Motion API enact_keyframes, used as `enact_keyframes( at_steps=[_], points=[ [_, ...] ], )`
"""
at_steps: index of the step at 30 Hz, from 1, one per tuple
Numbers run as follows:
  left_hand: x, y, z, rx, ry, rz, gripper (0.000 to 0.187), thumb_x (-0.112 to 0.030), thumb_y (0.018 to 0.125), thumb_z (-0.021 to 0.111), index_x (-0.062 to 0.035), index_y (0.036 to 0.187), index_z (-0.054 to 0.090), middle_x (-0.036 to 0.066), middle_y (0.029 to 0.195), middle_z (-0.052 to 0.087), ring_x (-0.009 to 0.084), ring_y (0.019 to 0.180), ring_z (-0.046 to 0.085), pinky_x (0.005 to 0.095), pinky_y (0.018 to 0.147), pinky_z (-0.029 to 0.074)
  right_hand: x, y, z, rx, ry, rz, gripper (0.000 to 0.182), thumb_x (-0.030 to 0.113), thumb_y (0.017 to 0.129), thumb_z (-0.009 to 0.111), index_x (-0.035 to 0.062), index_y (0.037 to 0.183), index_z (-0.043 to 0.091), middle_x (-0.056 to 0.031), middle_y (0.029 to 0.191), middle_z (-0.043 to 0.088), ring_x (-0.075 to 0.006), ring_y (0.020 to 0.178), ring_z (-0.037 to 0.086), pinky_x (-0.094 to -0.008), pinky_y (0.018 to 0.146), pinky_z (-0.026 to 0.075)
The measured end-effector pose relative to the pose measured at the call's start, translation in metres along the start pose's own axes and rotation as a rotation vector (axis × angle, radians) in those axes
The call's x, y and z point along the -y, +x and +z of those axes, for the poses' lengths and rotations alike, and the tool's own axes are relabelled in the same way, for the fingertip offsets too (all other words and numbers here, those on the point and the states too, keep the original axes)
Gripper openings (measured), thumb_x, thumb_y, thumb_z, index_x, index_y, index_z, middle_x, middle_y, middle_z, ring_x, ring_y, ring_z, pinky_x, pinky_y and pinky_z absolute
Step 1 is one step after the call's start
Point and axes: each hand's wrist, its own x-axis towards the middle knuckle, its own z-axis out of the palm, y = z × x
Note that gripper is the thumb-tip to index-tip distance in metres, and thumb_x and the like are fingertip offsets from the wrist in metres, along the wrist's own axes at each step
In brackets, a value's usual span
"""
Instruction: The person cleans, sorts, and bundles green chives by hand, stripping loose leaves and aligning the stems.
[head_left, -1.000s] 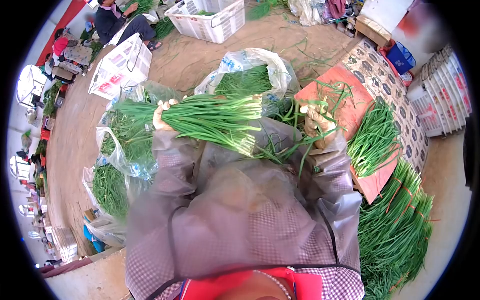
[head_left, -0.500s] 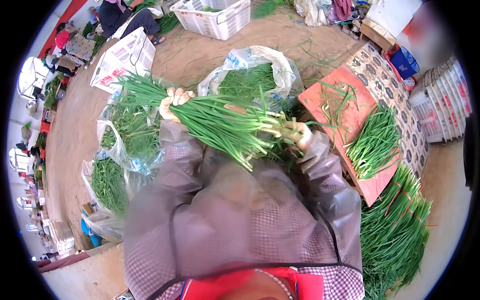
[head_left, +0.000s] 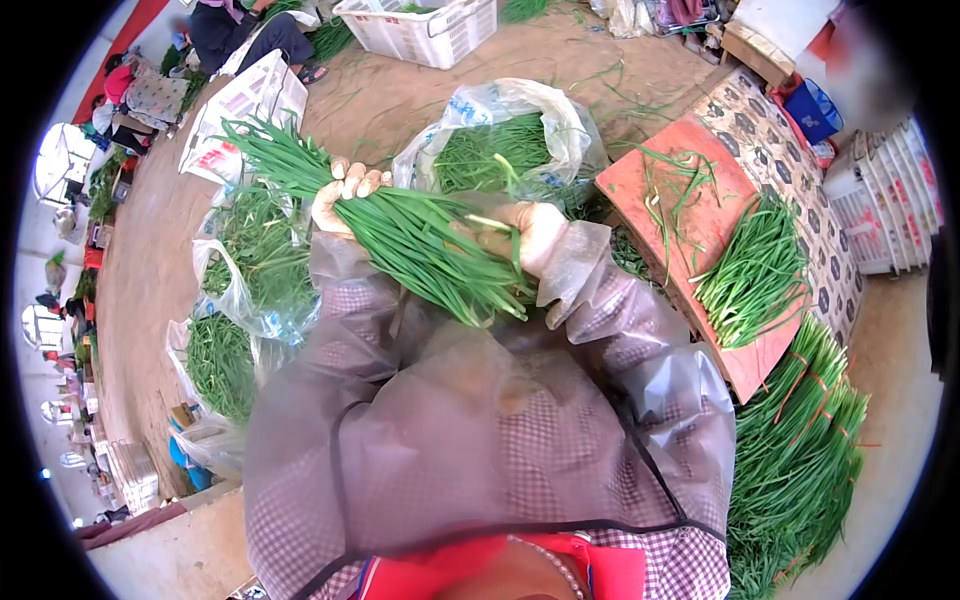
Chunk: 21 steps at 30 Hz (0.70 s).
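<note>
My left hand (head_left: pixel 345 196) is wrapped round the leafy part of a big bunch of garlic chives (head_left: pixel 425 243), held slanting in front of my chest. The leaf tips fan out to the upper left. At the pale stem end, my right hand (head_left: pixel 528 232) is closed on some of the chives, its fingertips partly hidden among the leaves. One pale stem pokes out beside its knuckles. Beyond the bunch stands an open plastic bag (head_left: pixel 575 125) with more greens in it.
To the right, a red board (head_left: pixel 665 165) bears scraps and a pile of chives (head_left: pixel 752 275). Banded chive bundles (head_left: pixel 795 480) lie below it. Bags of greens (head_left: pixel 255 250) stand at the left, white crates (head_left: pixel 425 35) farther off. A person (head_left: pixel 245 40) sits at the upper left.
My right hand has moved left and up from beyond the stem ends onto the bunch. My left hand keeps its hold, shifted slightly up and left.
</note>
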Motion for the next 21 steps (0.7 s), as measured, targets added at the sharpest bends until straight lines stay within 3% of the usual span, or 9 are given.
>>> enact_keyframes(
  at_steps=[1, 3, 4, 6, 7, 9, 13, 18, 21],
  points=[
    [0.000, 0.000, -0.001, -0.016, 0.000, -0.015, 0.018, -0.010, 0.081, 0.051, -0.0134, 0.097, 0.044, -0.003, 0.075, 0.044, 0.0151, 0.081, 0.048, 0.0409, 0.104, 0.030, -0.008, 0.003, 0.005, 0.001, 0.047, -0.002, 0.029, 0.028, 0.081, 0.068, 0.0035, 0.097, 0.067, -0.0157, 0.087, 0.067, -0.0271, 0.087, 0.064, -0.0368, 0.077, 0.049],
    [0.001, -0.002, 0.001, -0.044, 0.000, 0.020, 0.019, -0.011, 0.080, 0.051, -0.0139, 0.098, 0.044, -0.003, 0.077, 0.046, 0.0157, 0.083, 0.049, 0.0414, 0.106, 0.028, -0.016, 0.004, 0.007, 0.082, 0.414, 0.088, 0.015, 0.007, 0.085, 0.064, -0.0026, 0.097, 0.066, -0.0125, 0.101, 0.067, -0.0129, 0.090, 0.062, -0.0246, 0.084, 0.048],
    [0.002, -0.004, 0.002, -0.068, -0.001, 0.054, 0.021, -0.011, 0.080, 0.051, -0.0143, 0.099, 0.044, -0.003, 0.078, 0.047, 0.0164, 0.085, 0.050, 0.0418, 0.107, 0.027, -0.018, 0.004, -0.006, 0.194, 0.902, 0.176, 0.014, 0.008, 0.085, 0.063, -0.0008, 0.096, 0.063, -0.0089, 0.089, 0.065, -0.0109, 0.075, 0.059, -0.0231, 0.067, 0.046],
    [0.003, -0.007, 0.005, -0.102, 0.041, 0.070, 0.022, -0.012, 0.080, 0.052, -0.0145, 0.099, 0.043, -0.003, 0.079, 0.048, 0.0165, 0.086, 0.050, 0.0419, 0.107, 0.026, -0.012, -0.008, -0.019, 0.124, 1.286, 0.257, 0.017, 0.010, 0.085, 0.062, 0.0011, 0.099, 0.058, -0.0031, 0.074, 0.058, -0.0079, 0.053, 0.050, -0.0207, 0.045, 0.037],
    [0.003, -0.008, 0.006, -0.129, 0.084, 0.083, 0.023, -0.012, 0.079, 0.053, -0.0147, 0.100, 0.043, -0.003, 0.080, 0.049, 0.0167, 0.088, 0.050, 0.0421, 0.108, 0.025, 0.008, -0.020, -0.021, -0.054, 1.174, 0.245, 0.020, 0.011, 0.086, 0.061, 0.0011, 0.103, 0.056, -0.0008, 0.072, 0.054, -0.0069, 0.048, 0.044, -0.0199, 0.041, 0.032],
    [0.003, -0.008, 0.002, -0.122, 0.081, 0.067, 0.022, -0.012, 0.079, 0.053, -0.0146, 0.099, 0.043, -0.003, 0.081, 0.050, 0.0170, 0.088, 0.050, 0.0421, 0.108, 0.025, -0.003, -0.022, -0.024, 0.000, 1.385, 0.091, 0.018, 0.012, 0.084, 0.063, 0.0038, 0.097, 0.054, 0.0000, 0.074, 0.049, -0.0063, 0.049, 0.036, -0.0216, 0.043, 0.030],
    [-0.004, -0.012, -0.019, -0.076, 0.004, 0.057, 0.017, -0.011, 0.078, 0.054, -0.0126, 0.092, 0.045, -0.003, 0.076, 0.047, 0.0141, 0.077, 0.048, 0.0384, 0.102, 0.031, -0.023, -0.035, -0.037, 0.092, 1.508, -0.278, 0.025, 0.019, 0.079, 0.070, 0.0065, 0.084, 0.049, -0.0014, 0.080, 0.045, -0.0093, 0.060, 0.039, -0.0235, 0.048, 0.034],
    [-0.014, -0.017, -0.030, -0.033, -0.080, 0.011, 0.012, -0.007, 0.076, 0.055, -0.0101, 0.084, 0.046, -0.004, 0.066, 0.040, 0.0100, 0.062, 0.041, 0.0306, 0.090, 0.037, -0.033, -0.072, -0.082, -0.011, 1.550, -0.542, 0.030, 0.016, 0.075, 0.070, 0.0042, 0.095, 0.051, -0.0009, 0.087, 0.046, -0.0077, 0.057, 0.042, -0.0245, 0.052, 0.036],
    [-0.016, -0.020, -0.033, -0.074, -0.127, 0.065, 0.010, -0.009, 0.075, 0.054, -0.0087, 0.084, 0.049, -0.002, 0.066, 0.044, 0.0119, 0.062, 0.043, 0.0331, 0.088, 0.039, -0.058, -0.096, -0.126, 0.172, 1.266, -0.271, 0.037, 0.019, 0.074, 0.071, 0.0061, 0.102, 0.051, -0.0005, 0.075, 0.047, -0.0089, 0.059, 0.046, -0.0252, 0.059, 0.040]
  ],
)
